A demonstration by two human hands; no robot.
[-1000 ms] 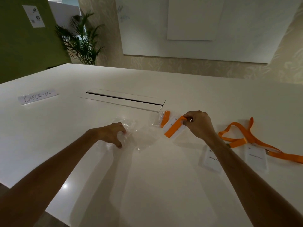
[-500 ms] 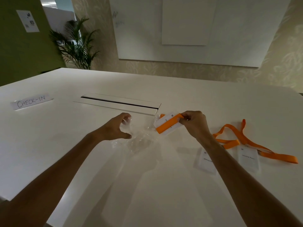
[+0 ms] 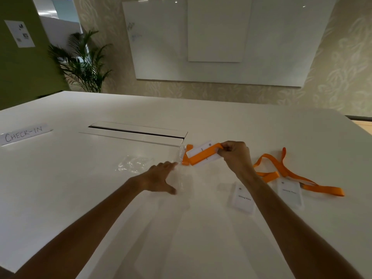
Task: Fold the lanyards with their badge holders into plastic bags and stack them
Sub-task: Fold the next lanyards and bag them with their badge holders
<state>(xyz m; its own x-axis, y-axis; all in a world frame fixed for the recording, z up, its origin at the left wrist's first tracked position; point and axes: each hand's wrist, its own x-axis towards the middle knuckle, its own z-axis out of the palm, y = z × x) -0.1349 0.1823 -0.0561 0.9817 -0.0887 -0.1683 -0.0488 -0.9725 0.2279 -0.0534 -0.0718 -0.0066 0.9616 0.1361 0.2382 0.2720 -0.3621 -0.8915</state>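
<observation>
As we count across the white table (image 3: 80,198), we find three badge holders, two lying flat at right among loose orange lanyards (image 3: 289,174). One bagged set (image 3: 184,158) lies mid-frame. Our right hand (image 3: 234,156) pinches the folded lanyard and badge holder (image 3: 203,155); our left hand (image 3: 161,178), fingers spread, reaches over a clear plastic bag (image 3: 181,178).

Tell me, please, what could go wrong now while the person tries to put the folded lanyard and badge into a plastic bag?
1. The right hand pinches the folded lanyard bundle at one end only, so the orange strap may unfold.
2. The left hand lies open on a thin clear bag that is hard to see; its opening may stay shut.
3. The loose lanyard lies near the right forearm and could be dragged.
</observation>
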